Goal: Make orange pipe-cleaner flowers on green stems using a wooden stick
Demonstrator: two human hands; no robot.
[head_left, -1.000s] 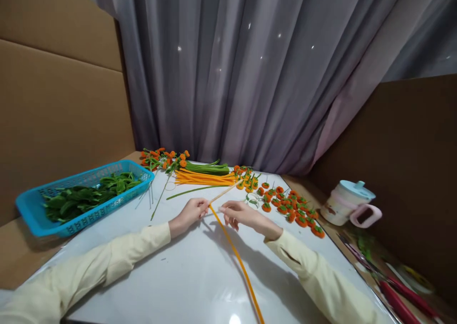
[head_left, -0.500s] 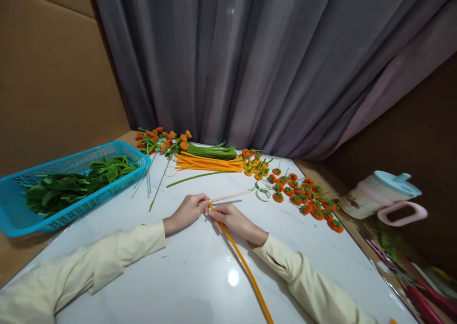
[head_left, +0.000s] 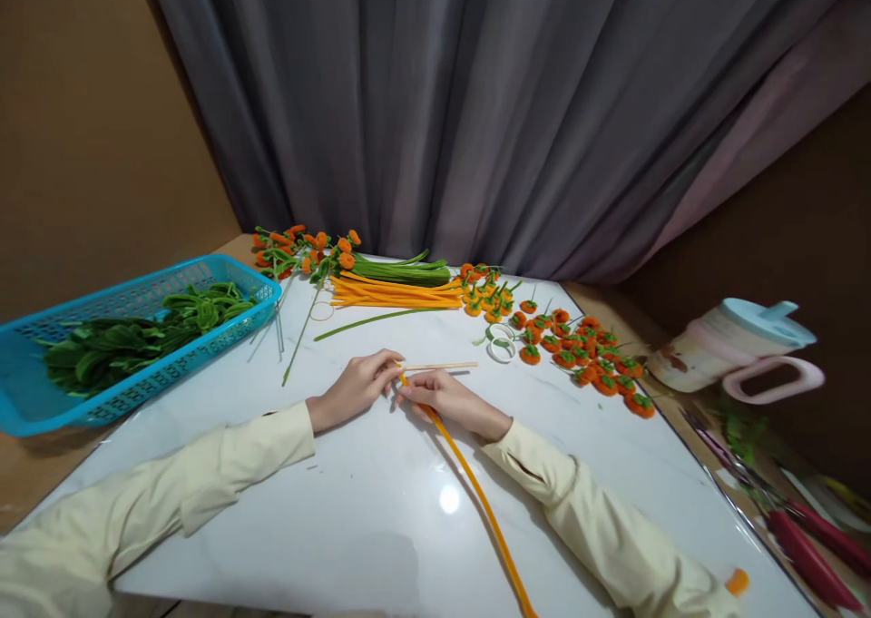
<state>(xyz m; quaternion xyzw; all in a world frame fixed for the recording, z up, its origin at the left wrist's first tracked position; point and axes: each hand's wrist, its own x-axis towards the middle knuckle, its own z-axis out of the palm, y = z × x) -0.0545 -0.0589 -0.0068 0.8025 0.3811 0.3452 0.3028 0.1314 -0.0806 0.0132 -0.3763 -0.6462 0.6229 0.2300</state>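
My left hand (head_left: pixel 359 386) pinches the near end of a thin wooden stick (head_left: pixel 445 366) above the white table. Close beside it, my right hand (head_left: pixel 445 398) grips an orange fuzzy strip (head_left: pixel 478 488) near its upper end, where strip and stick meet. From under my right fingers the strip curves down to the lower edge of the view. How the strip's tip sits on the stick is too small to tell. Behind my hands lie a long green strip (head_left: pixel 371 323), a bundle of orange strips (head_left: pixel 395 292) and a bundle of green strips (head_left: pixel 408 271).
A blue basket (head_left: pixel 140 400) of green leaf pieces stands at left. Small orange flowers (head_left: pixel 564 358), white tape rings (head_left: pixel 502 349) and a lidded cup (head_left: pixel 708 350) are at right. Red-handled pliers (head_left: pixel 809 554) lie at the lower right. More orange flowers (head_left: pixel 346 261) lie at the back left.
The stick has swung from slanting up to the right to lying nearly level. My hands stay close together, still holding stick and strip. The camera view has shifted slightly.
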